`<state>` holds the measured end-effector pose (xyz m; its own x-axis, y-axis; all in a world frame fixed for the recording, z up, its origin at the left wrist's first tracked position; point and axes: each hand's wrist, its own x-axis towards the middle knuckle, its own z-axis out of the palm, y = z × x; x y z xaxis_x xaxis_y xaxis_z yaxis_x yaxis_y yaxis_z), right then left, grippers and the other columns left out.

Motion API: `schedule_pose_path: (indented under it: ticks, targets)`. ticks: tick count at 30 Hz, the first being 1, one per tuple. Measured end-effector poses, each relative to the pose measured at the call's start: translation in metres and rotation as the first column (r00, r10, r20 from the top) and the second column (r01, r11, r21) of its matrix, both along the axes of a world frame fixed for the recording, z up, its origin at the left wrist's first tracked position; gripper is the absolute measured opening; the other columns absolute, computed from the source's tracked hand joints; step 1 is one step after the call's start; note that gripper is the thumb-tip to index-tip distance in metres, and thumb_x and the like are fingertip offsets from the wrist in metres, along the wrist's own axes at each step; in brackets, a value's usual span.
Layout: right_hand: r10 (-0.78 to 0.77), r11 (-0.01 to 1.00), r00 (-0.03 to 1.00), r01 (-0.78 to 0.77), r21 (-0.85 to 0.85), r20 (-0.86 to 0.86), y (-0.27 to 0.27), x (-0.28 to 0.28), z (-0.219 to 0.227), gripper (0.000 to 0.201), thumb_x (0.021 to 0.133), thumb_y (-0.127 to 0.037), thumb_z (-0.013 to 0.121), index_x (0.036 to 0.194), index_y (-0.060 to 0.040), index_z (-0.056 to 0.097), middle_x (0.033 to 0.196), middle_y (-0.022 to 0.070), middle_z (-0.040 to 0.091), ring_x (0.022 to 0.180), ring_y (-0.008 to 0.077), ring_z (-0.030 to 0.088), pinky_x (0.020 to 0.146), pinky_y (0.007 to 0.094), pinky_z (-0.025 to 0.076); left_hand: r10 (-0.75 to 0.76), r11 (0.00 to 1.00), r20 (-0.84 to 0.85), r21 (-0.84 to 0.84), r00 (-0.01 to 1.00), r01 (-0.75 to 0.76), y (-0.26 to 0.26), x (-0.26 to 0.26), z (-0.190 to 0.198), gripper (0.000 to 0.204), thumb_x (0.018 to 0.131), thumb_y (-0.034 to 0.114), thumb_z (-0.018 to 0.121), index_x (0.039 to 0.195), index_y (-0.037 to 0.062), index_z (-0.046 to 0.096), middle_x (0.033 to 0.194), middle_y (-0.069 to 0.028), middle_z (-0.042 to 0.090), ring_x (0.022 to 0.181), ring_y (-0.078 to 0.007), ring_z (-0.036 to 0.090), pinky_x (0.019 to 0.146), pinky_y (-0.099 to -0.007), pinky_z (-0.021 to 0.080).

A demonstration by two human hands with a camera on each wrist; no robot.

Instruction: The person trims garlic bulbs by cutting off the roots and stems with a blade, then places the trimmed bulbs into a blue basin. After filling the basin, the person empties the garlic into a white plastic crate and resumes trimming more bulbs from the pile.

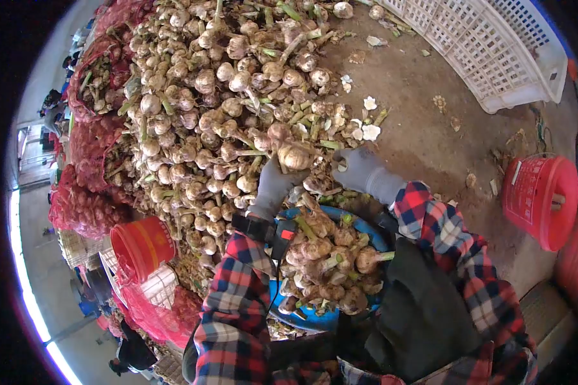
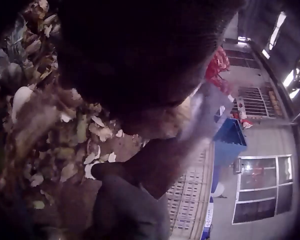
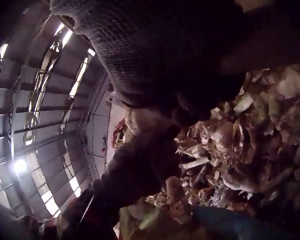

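In the head view, the grey-gloved left hand [image 1: 276,186] grips a large garlic bulb [image 1: 295,156] at the edge of the heap. Just right of it, the gloved right hand [image 1: 366,173] has its fingers curled round a small pale piece [image 1: 341,165], which I cannot identify; a gap separates it from the bulb. Below both hands, a blue basin [image 1: 382,240] holds garlic bulbs with cut stems [image 1: 337,256]. Both wrist views are dark: the bulb [image 2: 162,122] shows under the left glove [image 2: 140,60], and partly [image 3: 140,120] beneath the right glove [image 3: 140,50].
A large garlic heap [image 1: 199,115] fills the left and upper middle. Red net sacks [image 1: 90,199] and a red bucket [image 1: 144,247] are at left. On the right are a white crate [image 1: 469,58] and another red bucket [image 1: 536,202]. Peelings [image 1: 370,132] lie on the floor.
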<state>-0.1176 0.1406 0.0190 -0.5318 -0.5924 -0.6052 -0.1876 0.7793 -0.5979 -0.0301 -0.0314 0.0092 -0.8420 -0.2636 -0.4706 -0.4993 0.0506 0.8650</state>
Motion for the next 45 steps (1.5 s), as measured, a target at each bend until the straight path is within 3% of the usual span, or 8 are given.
schedule_pose_path:
  ticks: [16, 18, 21, 34, 35, 36, 40, 45]
  targets:
    - [0.172, 0.964, 0.940, -0.222, -0.146, -0.294, -0.007, 0.009, 0.014, 0.038, 0.066, -0.035, 0.052, 0.099, -0.0159, 0.050, 0.084, 0.0090, 0.057, 0.076, 0.0249, 0.056, 0.067, 0.0365, 0.043, -0.158, 0.944, 0.037, -0.287, 0.987, 0.162, -0.002, 0.015, 0.007, 0.029, 0.063, 0.017, 0.064, 0.088, 0.0052, 0.057, 0.087, -0.0066, 0.057, 0.078, -0.0139, 0.055, 0.065, -0.0263, 0.044]
    - [0.174, 0.951, 0.922, -0.249, -0.183, -0.346, -0.008, 0.011, 0.017, 0.037, 0.066, -0.035, 0.052, 0.097, -0.0159, 0.050, 0.084, 0.0087, 0.057, 0.076, 0.0251, 0.056, 0.066, 0.0367, 0.043, -0.635, 0.358, 0.001, -0.886, 0.773, 0.295, -0.017, 0.026, -0.019, 0.027, 0.064, 0.018, 0.063, 0.090, 0.0093, 0.057, 0.086, -0.0049, 0.057, 0.079, -0.0178, 0.054, 0.068, -0.0291, 0.043]
    - [0.168, 0.937, 0.912, -0.265, -0.225, -0.375, -0.010, 0.011, 0.022, 0.035, 0.066, -0.034, 0.051, 0.096, -0.0166, 0.049, 0.084, 0.0086, 0.057, 0.075, 0.0252, 0.056, 0.067, 0.0363, 0.043, -0.604, 0.204, 0.130, -0.928, 0.786, 0.311, -0.009, 0.028, -0.003, 0.026, 0.064, 0.019, 0.062, 0.089, 0.0123, 0.057, 0.085, -0.0041, 0.057, 0.081, -0.0204, 0.053, 0.073, -0.0320, 0.041]
    - [0.066, 0.961, 0.905, -0.171, -0.216, -0.421, 0.007, 0.000, -0.027, 0.036, 0.062, -0.026, 0.052, 0.097, -0.0184, 0.052, 0.084, 0.0090, 0.058, 0.075, 0.0261, 0.056, 0.070, 0.0369, 0.042, 0.037, 0.915, -0.198, -0.387, 0.980, -0.112, 0.037, 0.014, 0.020, 0.027, 0.061, 0.006, 0.062, 0.087, 0.0005, 0.055, 0.077, -0.0039, 0.059, 0.068, -0.0099, 0.054, 0.061, -0.0229, 0.043]
    - [0.036, 0.985, 0.923, -0.099, -0.145, -0.384, 0.009, -0.007, -0.039, 0.031, 0.063, -0.024, 0.053, 0.092, -0.0140, 0.054, 0.079, 0.0094, 0.059, 0.070, 0.0239, 0.057, 0.065, 0.0350, 0.044, 0.193, 0.949, -0.251, -0.198, 0.949, -0.245, 0.044, 0.012, 0.026, 0.035, 0.061, 0.004, 0.064, 0.092, -0.0010, 0.051, 0.080, -0.0056, 0.057, 0.070, -0.0120, 0.055, 0.063, -0.0233, 0.044]
    - [0.000, 0.997, 0.939, -0.027, -0.072, -0.344, 0.015, -0.012, -0.051, 0.027, 0.064, -0.023, 0.055, 0.088, -0.0096, 0.056, 0.073, 0.0098, 0.059, 0.064, 0.0218, 0.058, 0.061, 0.0331, 0.046, -0.378, 0.597, -0.411, -0.793, 0.829, -0.121, 0.027, 0.014, 0.016, 0.038, 0.061, 0.004, 0.065, 0.094, -0.0013, 0.047, 0.082, -0.0076, 0.056, 0.071, -0.0135, 0.055, 0.065, -0.0246, 0.045]
    - [-0.477, 0.879, 0.878, 0.478, 0.000, 0.038, 0.049, -0.016, -0.056, 0.029, 0.071, -0.027, 0.053, 0.089, -0.0049, 0.056, 0.073, 0.0084, 0.058, 0.069, 0.0130, 0.056, 0.060, 0.0288, 0.046, 0.353, 0.934, -0.358, 0.179, 0.864, -0.308, 0.034, 0.019, 0.057, 0.044, 0.058, 0.007, 0.068, 0.095, 0.0001, 0.046, 0.085, -0.0094, 0.056, 0.074, -0.0164, 0.056, 0.065, -0.0261, 0.046]
    - [-0.228, 0.380, 0.409, 0.873, -0.306, 0.883, 0.013, 0.000, 0.006, 0.029, 0.075, -0.028, 0.051, 0.092, -0.0041, 0.053, 0.080, 0.0028, 0.056, 0.071, 0.0075, 0.052, 0.054, 0.0224, 0.043, -0.421, 0.607, -0.110, -0.772, 0.900, 0.189, 0.054, -0.005, 0.060, 0.066, 0.057, 0.007, 0.063, 0.115, 0.0079, 0.034, 0.101, -0.0163, 0.046, 0.094, -0.0300, 0.046, 0.077, -0.0354, 0.040]
